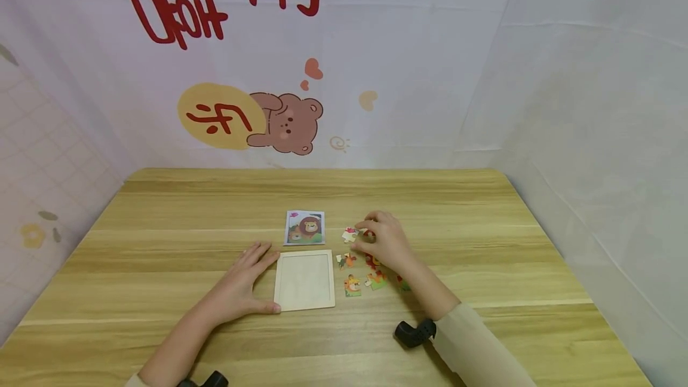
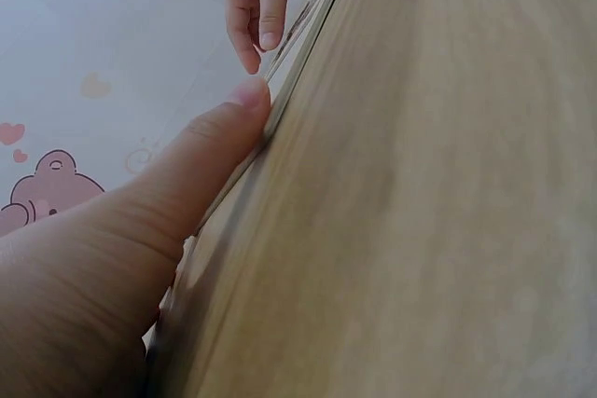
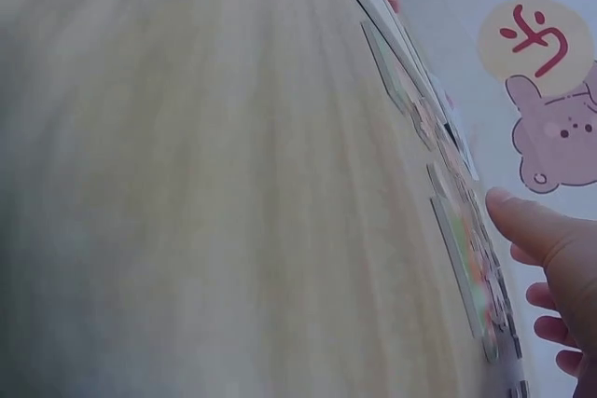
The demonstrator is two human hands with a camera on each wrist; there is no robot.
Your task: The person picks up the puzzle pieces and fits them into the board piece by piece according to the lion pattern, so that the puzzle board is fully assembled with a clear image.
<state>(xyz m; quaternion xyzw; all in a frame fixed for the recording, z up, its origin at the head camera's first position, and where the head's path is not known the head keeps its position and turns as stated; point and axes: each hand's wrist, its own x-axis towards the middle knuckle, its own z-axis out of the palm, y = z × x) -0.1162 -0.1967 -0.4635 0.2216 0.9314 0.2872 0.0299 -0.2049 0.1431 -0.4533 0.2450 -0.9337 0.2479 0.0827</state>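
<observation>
A square wooden puzzle tray point(image 1: 304, 281) with a raised border lies on the table. My left hand point(image 1: 243, 286) is spread along its left side, with the thumb on the near corner and the index fingertip at the far corner. In the left wrist view, the thumb point(image 2: 201, 160) rests along the tray's edge. My right hand point(image 1: 385, 242) hovers low over the loose pieces, its thumb and index finger apart beside a white-and-pink puzzle piece point(image 1: 350, 234). The right wrist view shows the thumb point(image 3: 536, 226) held above the pieces with nothing gripped.
A lion picture card point(image 1: 304, 229) lies just beyond the tray. Right of the tray are several puzzle pieces, among them an orange-and-green piece point(image 1: 352, 285) and a green-edged piece point(image 1: 378, 280). Another piece point(image 1: 403, 283) is partly hidden by the right forearm. A printed cloth point(image 1: 408, 76) hangs behind the table.
</observation>
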